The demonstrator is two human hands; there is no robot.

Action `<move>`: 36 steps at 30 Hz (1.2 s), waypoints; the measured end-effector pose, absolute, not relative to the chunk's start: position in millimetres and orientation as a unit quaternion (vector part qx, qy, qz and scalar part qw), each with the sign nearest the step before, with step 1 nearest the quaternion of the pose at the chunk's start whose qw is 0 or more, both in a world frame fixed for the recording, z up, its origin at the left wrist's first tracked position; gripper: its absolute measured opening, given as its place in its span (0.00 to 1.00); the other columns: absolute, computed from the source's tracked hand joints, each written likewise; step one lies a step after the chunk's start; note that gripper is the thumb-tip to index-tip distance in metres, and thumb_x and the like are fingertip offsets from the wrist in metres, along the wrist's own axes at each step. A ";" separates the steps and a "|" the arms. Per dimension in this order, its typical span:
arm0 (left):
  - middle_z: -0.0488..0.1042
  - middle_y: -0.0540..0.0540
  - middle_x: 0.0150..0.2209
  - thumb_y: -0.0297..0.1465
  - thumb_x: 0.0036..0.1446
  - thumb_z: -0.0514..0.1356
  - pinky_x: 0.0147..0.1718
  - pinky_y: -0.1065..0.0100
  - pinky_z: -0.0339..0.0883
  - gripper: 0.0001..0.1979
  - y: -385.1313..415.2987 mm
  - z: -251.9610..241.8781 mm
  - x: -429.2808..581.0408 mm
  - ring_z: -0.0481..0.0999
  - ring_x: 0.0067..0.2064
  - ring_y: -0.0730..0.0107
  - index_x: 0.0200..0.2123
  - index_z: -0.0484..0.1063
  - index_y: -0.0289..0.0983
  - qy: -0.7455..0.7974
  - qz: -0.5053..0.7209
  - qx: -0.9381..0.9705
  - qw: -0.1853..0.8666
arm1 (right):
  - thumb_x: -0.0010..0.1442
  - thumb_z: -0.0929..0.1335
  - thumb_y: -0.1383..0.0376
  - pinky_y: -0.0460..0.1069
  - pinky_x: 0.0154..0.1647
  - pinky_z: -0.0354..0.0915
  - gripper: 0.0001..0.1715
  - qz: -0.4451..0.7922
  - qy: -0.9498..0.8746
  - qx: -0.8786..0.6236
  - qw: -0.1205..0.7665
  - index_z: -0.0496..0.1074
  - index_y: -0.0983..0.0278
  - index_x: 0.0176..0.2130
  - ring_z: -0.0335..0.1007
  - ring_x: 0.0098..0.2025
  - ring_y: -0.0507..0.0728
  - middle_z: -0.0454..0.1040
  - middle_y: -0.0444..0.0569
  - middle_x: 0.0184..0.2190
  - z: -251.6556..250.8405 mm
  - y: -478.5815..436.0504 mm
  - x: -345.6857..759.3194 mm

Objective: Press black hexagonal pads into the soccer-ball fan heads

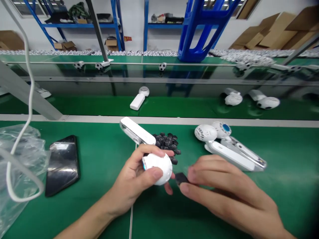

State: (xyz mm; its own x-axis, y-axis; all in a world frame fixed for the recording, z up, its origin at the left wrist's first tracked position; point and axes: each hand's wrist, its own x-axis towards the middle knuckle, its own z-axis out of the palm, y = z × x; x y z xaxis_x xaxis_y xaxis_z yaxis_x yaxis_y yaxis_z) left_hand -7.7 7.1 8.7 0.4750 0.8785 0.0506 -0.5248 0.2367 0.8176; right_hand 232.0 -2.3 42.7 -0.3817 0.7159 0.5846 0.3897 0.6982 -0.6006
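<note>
My left hand (132, 181) is closed around the round head of a white handheld fan (160, 167), thumb on top and fingers behind. The fan's long handle seems to run away up and left past the fingers; the join is hidden. My right hand (231, 192) pinches a small black plastic piece (181, 178) between thumb and fingers, just right of the fan head. Whether the piece touches the fan I cannot tell. Behind the left hand lies a pile of similar black pieces (169, 142).
Two white fans (231, 151) lie on the green table at right. A black phone-like slab (62, 166), a clear plastic bag (22, 159) and a white cable (31, 89) are at left. Beyond a metal rail (174, 120), a fan (138, 100) rests on a green belt.
</note>
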 end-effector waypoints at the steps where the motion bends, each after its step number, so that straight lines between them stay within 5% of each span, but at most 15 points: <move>1: 0.80 0.47 0.57 0.34 0.71 0.70 0.44 0.66 0.84 0.10 6.6 7.3 -7.5 0.85 0.42 0.69 0.53 0.80 0.48 0.229 0.471 0.423 0.739 | 0.62 0.79 0.75 0.53 0.45 0.83 0.31 0.181 -0.821 -0.321 0.436 0.84 0.42 0.55 0.88 0.41 0.59 0.88 0.42 0.41 44.7 -1.3 228.9; 5: 0.76 0.47 0.52 0.36 0.72 0.68 0.40 0.69 0.81 0.12 3.5 0.7 -8.9 0.78 0.44 0.66 0.57 0.80 0.52 0.295 0.468 0.503 0.664 | 0.63 0.76 0.78 0.52 0.38 0.82 0.24 0.269 -0.749 -0.336 0.504 0.83 0.51 0.50 0.86 0.35 0.59 0.87 0.44 0.37 38.9 -4.6 208.9; 9: 0.75 0.47 0.58 0.40 0.77 0.61 0.59 0.61 0.71 0.18 -2.6 -0.3 -11.7 0.75 0.56 0.58 0.66 0.74 0.54 0.345 0.437 0.595 0.580 | 0.66 0.79 0.64 0.48 0.29 0.77 0.04 0.421 -0.599 -0.453 0.509 0.82 0.57 0.38 0.78 0.28 0.56 0.81 0.45 0.28 27.1 -11.1 190.5; 16: 0.73 0.47 0.67 0.39 0.77 0.61 0.71 0.56 0.55 0.20 -8.0 -2.2 -7.0 0.64 0.71 0.50 0.68 0.73 0.53 0.362 0.461 0.636 0.502 | 0.61 0.82 0.58 0.44 0.30 0.71 0.15 0.536 -0.511 -0.470 0.480 0.78 0.60 0.33 0.68 0.28 0.50 0.73 0.42 0.27 26.4 -12.4 182.7; 20: 0.75 0.45 0.60 0.38 0.76 0.61 0.66 0.56 0.61 0.17 -5.4 -3.2 -7.5 0.69 0.66 0.49 0.65 0.75 0.51 0.337 0.474 0.647 0.494 | 0.65 0.81 0.56 0.43 0.39 0.75 0.15 0.595 -0.471 -0.432 0.487 0.78 0.56 0.46 0.75 0.38 0.52 0.78 0.44 0.39 16.0 -12.8 184.3; 24: 0.74 0.46 0.57 0.34 0.75 0.61 0.61 0.57 0.66 0.18 -4.9 -2.6 -8.1 0.74 0.57 0.55 0.64 0.74 0.54 0.308 0.474 0.668 0.484 | 0.64 0.82 0.58 0.49 0.64 0.75 0.36 0.685 -0.452 -0.371 0.434 0.74 0.45 0.66 0.78 0.63 0.57 0.78 0.46 0.65 15.4 -7.7 186.1; 29: 0.76 0.46 0.49 0.40 0.71 0.65 0.51 0.59 0.71 0.17 -11.3 2.0 -2.1 0.76 0.45 0.59 0.60 0.76 0.51 0.307 0.512 0.685 0.417 | 0.67 0.80 0.59 0.56 0.70 0.73 0.30 0.715 -0.442 -0.346 0.417 0.78 0.43 0.65 0.79 0.66 0.61 0.81 0.43 0.65 25.3 -12.0 183.8; 36: 0.79 0.50 0.42 0.31 0.65 0.70 0.44 0.64 0.72 0.12 -17.2 12.4 3.8 0.78 0.40 0.63 0.50 0.80 0.50 0.348 0.530 0.685 0.360 | 0.70 0.78 0.57 0.60 0.73 0.70 0.31 0.585 -0.539 -0.376 0.476 0.76 0.42 0.68 0.77 0.68 0.64 0.81 0.44 0.66 12.4 -27.8 174.8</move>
State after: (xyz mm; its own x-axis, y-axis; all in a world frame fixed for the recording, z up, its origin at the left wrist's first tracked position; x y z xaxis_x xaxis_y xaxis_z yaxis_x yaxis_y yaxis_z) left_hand 3.8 -17.2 12.4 0.1967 0.8577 0.4750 0.0958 -0.4990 0.8613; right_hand 174.8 -27.8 12.4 -0.2651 0.9615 0.0730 -0.1518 0.0331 -0.9879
